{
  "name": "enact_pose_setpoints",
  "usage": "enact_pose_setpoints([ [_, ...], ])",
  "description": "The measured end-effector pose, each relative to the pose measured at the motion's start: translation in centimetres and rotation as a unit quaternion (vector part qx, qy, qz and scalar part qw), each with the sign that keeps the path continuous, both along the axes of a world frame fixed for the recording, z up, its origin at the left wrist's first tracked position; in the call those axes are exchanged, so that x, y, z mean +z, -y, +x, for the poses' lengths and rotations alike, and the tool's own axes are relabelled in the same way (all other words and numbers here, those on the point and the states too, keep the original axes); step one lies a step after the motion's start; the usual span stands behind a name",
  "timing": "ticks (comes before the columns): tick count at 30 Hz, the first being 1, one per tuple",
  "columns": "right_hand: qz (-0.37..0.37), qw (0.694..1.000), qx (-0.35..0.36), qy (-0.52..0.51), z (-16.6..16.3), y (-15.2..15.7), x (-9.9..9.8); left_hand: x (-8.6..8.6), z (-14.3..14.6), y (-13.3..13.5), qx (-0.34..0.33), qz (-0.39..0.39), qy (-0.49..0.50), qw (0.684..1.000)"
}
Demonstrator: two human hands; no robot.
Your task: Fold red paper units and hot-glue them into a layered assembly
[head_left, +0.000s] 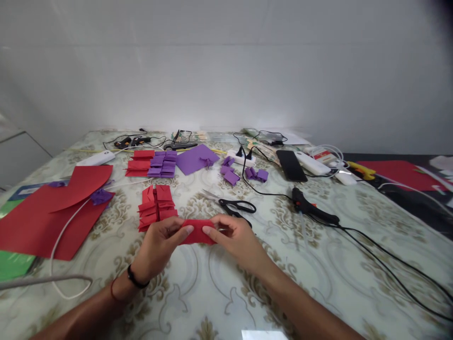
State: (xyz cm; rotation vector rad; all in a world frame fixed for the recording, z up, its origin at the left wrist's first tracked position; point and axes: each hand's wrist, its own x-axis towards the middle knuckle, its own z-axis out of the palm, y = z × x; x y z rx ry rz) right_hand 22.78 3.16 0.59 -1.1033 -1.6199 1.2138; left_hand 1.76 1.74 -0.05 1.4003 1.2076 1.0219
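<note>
Between my two hands is a small red paper piece (197,232), held up just above the table. My left hand (161,243) pinches its left end between thumb and fingers, and my right hand (235,238) pinches the right end the same way. Folded red paper pieces (155,203) lie in rows just beyond my left hand. Black-handled scissors (235,206) rest on the table beyond my right hand, their blades pointing left. Whether the held paper has folds behind my fingers is hidden.
Red sheets (67,212) and a white cable (60,241) lie at left. Folded purple pieces (163,164), a purple sheet (194,159) and a power strip (241,158) stand farther back. At right are a phone (291,165) and a corded black glue gun (313,208).
</note>
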Motion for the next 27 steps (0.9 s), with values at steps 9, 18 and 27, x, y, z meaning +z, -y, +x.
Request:
enact_pose_setpoints([
  [9,-0.001,1.000,-0.026,-0.009,0.13,-0.16,-0.23,0.94,0.08,-0.23,-0.012,0.001,0.001,1.000],
  [18,-0.009,0.999,-0.032,-0.011,0.17,0.08,0.16,0.82,-0.66,0.01,-0.001,0.015,-0.040,0.999],
  [27,0.007,1.000,0.019,0.024,-0.13,0.24,0.14,0.61,-0.10,-0.21,-0.049,0.016,-0.015,0.999],
])
